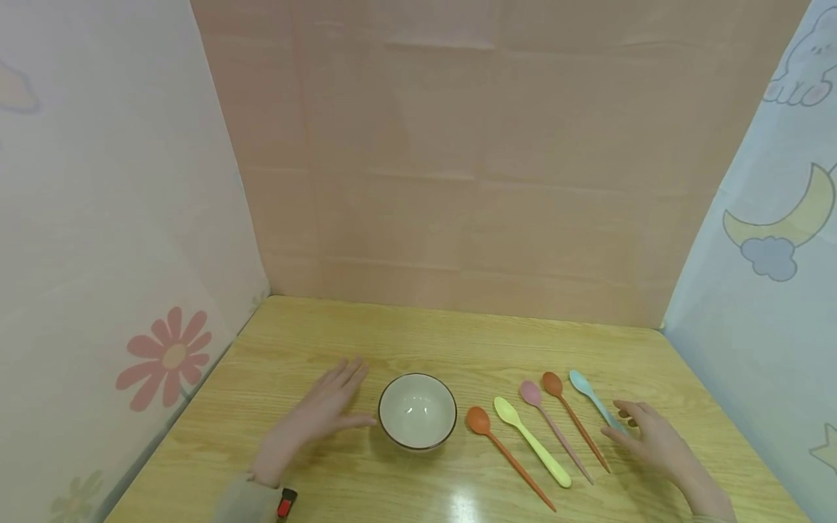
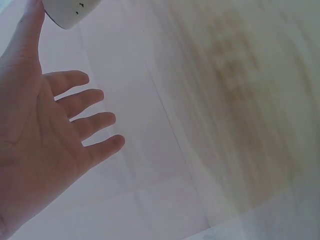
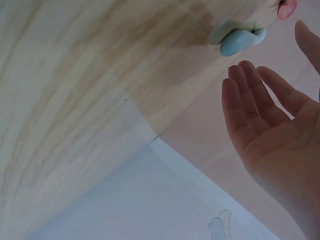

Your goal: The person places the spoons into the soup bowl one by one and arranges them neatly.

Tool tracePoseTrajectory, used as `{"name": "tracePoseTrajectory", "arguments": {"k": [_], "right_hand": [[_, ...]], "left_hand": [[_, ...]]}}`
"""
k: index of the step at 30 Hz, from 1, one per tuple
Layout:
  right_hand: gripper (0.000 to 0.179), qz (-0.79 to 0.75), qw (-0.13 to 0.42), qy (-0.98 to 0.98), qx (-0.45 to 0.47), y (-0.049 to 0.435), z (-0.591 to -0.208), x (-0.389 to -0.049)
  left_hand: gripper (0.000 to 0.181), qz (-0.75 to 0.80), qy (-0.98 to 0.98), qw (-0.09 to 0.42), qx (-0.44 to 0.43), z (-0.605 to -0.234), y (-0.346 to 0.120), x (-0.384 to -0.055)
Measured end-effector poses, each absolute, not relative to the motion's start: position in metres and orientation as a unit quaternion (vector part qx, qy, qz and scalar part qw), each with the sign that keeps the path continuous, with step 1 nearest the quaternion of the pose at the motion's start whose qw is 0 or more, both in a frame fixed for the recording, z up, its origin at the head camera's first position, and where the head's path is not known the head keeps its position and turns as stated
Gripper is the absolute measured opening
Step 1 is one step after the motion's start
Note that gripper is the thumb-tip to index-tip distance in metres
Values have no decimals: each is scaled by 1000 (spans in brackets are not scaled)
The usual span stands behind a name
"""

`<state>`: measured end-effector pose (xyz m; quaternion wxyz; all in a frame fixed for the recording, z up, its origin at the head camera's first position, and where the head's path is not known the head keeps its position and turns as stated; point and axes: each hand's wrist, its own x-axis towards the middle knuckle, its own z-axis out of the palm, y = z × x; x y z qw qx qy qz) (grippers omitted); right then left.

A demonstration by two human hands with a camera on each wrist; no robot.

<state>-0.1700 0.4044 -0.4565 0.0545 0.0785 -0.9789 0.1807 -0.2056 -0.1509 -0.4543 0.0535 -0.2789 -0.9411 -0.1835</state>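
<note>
A white bowl with a dark rim stands on the wooden table. My left hand lies open just left of it, fingers spread, thumb close to the bowl's side. In the left wrist view the open palm sits below the bowl. Right of the bowl lie several plastic spoons side by side: orange, yellow, pink, brown and light blue. My right hand is open over the blue spoon's handle end; contact is unclear. The right wrist view shows the open palm near the blue spoon's bowl.
Patterned cloth walls close in the table: a flowered one on the left, a pink one behind, a blue one with a moon on the right. A red-tipped device sits at my left wrist.
</note>
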Motion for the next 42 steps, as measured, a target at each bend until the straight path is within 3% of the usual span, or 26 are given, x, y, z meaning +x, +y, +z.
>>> {"name": "tracePoseTrajectory", "arguments": {"k": [42], "right_hand": [[55,185,1,-981,53,408,-458,-178]], "left_hand": [[106,-183,-929,7,-321,-454,-128,-202]]}}
